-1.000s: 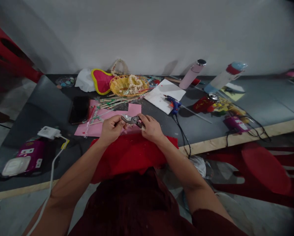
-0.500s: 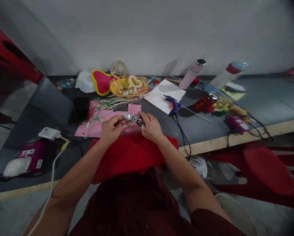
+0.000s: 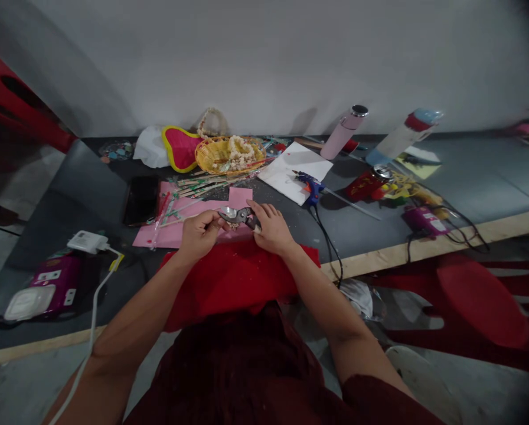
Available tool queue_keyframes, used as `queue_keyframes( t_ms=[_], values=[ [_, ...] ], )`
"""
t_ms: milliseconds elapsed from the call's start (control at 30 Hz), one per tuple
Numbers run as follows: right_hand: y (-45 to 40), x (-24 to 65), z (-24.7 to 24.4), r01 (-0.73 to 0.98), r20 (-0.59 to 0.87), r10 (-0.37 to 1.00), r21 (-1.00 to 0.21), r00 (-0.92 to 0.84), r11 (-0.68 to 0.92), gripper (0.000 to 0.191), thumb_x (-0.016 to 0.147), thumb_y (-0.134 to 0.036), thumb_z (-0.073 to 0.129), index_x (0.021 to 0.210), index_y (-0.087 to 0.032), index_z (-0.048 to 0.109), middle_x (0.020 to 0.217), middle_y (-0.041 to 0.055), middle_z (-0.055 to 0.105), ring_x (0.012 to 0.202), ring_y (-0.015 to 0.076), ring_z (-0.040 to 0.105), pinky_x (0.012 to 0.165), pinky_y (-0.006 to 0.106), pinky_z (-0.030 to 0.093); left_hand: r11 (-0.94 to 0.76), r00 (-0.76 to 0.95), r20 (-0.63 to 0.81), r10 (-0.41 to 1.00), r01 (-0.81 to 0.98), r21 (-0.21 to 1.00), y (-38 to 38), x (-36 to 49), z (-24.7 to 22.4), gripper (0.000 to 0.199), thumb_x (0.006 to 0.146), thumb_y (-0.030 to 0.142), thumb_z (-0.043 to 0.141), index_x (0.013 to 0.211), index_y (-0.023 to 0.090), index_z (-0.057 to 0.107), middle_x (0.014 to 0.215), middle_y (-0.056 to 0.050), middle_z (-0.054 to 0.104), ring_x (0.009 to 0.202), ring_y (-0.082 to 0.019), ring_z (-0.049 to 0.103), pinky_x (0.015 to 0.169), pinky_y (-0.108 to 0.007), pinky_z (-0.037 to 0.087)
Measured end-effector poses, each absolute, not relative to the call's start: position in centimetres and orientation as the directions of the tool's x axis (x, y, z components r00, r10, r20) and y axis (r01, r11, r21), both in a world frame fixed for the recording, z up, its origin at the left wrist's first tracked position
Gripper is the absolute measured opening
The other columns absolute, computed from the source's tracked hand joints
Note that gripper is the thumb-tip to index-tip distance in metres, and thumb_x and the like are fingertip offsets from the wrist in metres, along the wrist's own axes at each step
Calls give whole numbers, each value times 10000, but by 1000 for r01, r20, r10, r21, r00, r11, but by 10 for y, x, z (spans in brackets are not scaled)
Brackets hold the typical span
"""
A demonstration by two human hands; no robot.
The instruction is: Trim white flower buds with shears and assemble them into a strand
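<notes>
The left hand (image 3: 199, 234) pinches a small beige thing (image 3: 232, 225) by the clippers (image 3: 243, 215), the right hand (image 3: 272, 229) curls round their handles, and a yellow basket (image 3: 209, 154) sits at twelve o'clock.

Glue gun (image 3: 309, 186) + can (image 3: 367, 184) blocking R side.

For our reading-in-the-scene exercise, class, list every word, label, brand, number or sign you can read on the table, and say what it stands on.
No text can be read with certainty.
Red can: gold markings, too blurred.
White plug adapter: faint print, too small.
Purple box at the left: pale labels, too small.
Purple box at the right: pale labels, too blurred.
</notes>
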State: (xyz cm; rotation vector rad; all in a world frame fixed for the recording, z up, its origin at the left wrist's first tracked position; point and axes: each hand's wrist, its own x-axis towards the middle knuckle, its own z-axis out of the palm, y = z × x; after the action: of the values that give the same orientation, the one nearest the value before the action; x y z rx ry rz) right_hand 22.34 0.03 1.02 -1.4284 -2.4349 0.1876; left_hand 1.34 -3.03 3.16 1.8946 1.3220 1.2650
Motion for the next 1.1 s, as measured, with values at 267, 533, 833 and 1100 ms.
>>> queue_keyframes(
  t_ms=[267,533,833,1100],
  values=[
    [-1,225,7,803,234,857,-303,-460,513,573,809,-207,486,1378,-198,419,1140,100,609,1040,248,536,920,359,423,-401,87,405,910,425,811,-31,14,33,219,851,210,516,685,155,649,634,-2,690,475,-71,500,462,-186,345],
    [-5,220,7,835,227,882,-292,-413,466,511,828,-200,462,1339,-211,447,1083,94,628,978,246,562,852,342,435,-406,68,420,905,432,805,-30,14,31,187,852,248,544,759,152,675,666,-14,703,506,-82,542,474,-187,364],
    [1,225,8,809,206,860,-293,-467,510,657,790,-190,480,1433,-194,346,1269,114,546,1135,263,476,951,402,394,-459,159,437,886,443,770,-29,12,32,262,878,216,492,714,169,691,616,-9,682,586,-109,607,516,-186,405],
    [2,227,8,784,208,847,-322,-489,531,712,738,-170,505,1431,-188,343,1273,115,535,1147,260,460,955,400,391,-476,203,431,879,368,799,-28,12,32,274,904,260,477,728,157,660,618,-10,674,504,-80,555,494,-179,388]
  ],
)
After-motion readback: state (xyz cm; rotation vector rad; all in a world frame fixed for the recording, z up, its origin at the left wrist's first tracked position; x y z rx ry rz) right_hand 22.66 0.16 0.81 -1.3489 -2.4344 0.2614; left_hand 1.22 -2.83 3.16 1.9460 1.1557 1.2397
